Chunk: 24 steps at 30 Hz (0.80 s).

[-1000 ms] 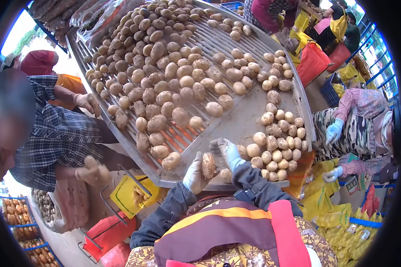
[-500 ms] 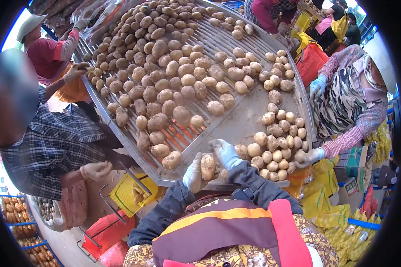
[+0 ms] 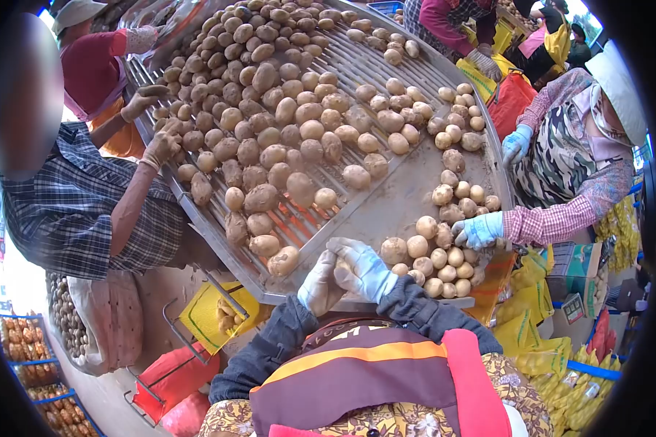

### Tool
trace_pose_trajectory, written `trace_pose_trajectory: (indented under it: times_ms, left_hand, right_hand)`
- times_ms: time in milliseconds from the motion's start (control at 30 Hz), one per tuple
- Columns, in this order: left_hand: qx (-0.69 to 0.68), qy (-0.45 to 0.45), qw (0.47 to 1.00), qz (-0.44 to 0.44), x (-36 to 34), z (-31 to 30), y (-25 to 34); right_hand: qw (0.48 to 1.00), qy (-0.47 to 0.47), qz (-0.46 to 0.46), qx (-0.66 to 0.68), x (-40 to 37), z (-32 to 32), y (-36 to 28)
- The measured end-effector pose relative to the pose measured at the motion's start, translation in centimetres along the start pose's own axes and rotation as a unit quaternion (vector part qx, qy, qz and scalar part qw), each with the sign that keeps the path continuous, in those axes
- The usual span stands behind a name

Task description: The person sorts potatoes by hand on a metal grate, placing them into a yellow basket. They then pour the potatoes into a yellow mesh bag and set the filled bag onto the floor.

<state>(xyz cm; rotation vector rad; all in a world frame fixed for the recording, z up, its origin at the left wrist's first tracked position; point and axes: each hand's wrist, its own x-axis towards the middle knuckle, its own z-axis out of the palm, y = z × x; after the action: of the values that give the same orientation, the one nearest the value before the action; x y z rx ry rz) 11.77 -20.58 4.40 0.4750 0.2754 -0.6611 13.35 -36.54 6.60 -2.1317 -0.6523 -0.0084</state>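
At the near edge of the table, the potato, seen bare and upright in the left hand half a second earlier, is now almost covered. The right hand is laid over it from the right with fingers curled, so that only a sliver of brown skin is left showing between the two gloves. The left hand is kept cupped beneath it, partly closed around its lower end. The potato is thus enclosed by both hands just above the table's near rim and is not set down on the table. It is judged to be rubbed or turned between the palms, so the handling of this one potato is taken as unfinished.

Further right along the same edge of the table, a co-worker's blue-gloved hand is now brought onto the heap of small pale potatoes. At the table's left side, another co-worker's hand is now rested among the big brown potatoes.
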Motion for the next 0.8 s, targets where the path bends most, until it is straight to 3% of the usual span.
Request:
trace_pose_trajectory:
  times_ms: [33,100,133,167,233,267,300,333,367,400,433,500,533,567,600,633,700,767,800]
  left_hand:
    - [0.005,-0.003,1.0,-0.005,0.0,0.1,0.0]
    - [-0.012,0.011,1.0,-0.013,-0.1,-0.7,0.0]
    - [-0.013,-0.015,1.0,-0.01,-0.3,-1.2,0.2]
    - [-0.016,-0.04,0.999,-0.006,-0.5,-1.7,0.2]
    - [-0.044,0.011,0.999,0.019,-0.1,-1.6,0.2]
    - [-0.04,0.035,0.998,0.017,-0.1,-1.1,0.3]
    - [-0.036,0.059,0.998,0.014,-0.1,-0.7,0.4]
    - [-0.006,-0.037,0.999,-0.015,-0.6,-0.5,0.6]
    - [-0.006,-0.034,0.999,-0.012,-0.9,-0.2,1.0]
    - [0.029,-0.058,0.998,-0.014,-1.1,0.5,1.7]
    - [0.064,-0.079,0.995,-0.018,-1.5,0.7,2.3]
    - [-0.006,-0.044,0.999,-0.023,-2.2,-0.5,2.3]
    - [0.008,-0.021,0.999,-0.03,-2.3,0.6,2.2]
    - [0.017,0.01,0.999,-0.026,-3.3,0.7,2.4]
    - [-0.106,-0.05,0.99,-0.075,-4.0,-0.5,2.7]
    - [-0.076,-0.003,0.996,-0.044,-5.1,-1.1,3.0]
    - [0.057,0.055,0.997,0.012,-9.8,-4.8,5.7]
    - [0.075,0.121,0.983,0.118,-15.9,-8.0,9.2]
    - [0.063,0.206,0.963,0.165,-18.9,-10.9,10.6]
  right_hand:
    - [1.0,-0.003,0.012,0.025,-0.1,0.4,1.1]
    - [0.934,0.011,0.311,0.176,0.3,1.8,3.2]
    - [0.957,0.075,0.243,0.137,0.2,1.8,4.0]
    - [0.957,0.072,0.242,0.139,-0.5,2.0,4.4]
    - [0.952,0.112,0.103,0.267,-1.0,0.6,2.1]
    - [0.903,0.097,0.123,0.401,-1.2,1.4,1.1]
    - [0.903,0.095,0.124,0.4,-1.1,0.7,0.5]
    - [0.967,0.021,0.065,0.246,-1.0,-0.3,-0.3]
    - [0.995,-0.056,0.002,0.085,-0.7,-0.6,-0.9]
    - [0.935,0.004,0.123,0.334,-0.4,0.5,-1.2]
    - [0.783,0.012,0.288,0.551,-0.4,0.0,-1.2]
    - [0.806,0.067,0.273,0.521,-0.5,0.1,-0.8]
    - [0.95,0.001,0.078,0.302,0.6,-0.4,-2.3]
    - [0.986,-0.07,-0.137,0.061,1.9,-0.6,-4.1]
    - [0.98,-0.068,-0.182,0.042,2.6,-0.8,-4.4]
    - [0.976,-0.078,-0.196,0.051,2.7,0.2,-2.9]
    - [0.988,-0.129,-0.075,0.036,1.2,2.8,1.6]
    - [0.995,-0.089,0.034,-0.028,0.0,1.6,4.4]
    - [0.994,-0.082,0.044,-0.051,-0.3,1.0,5.1]
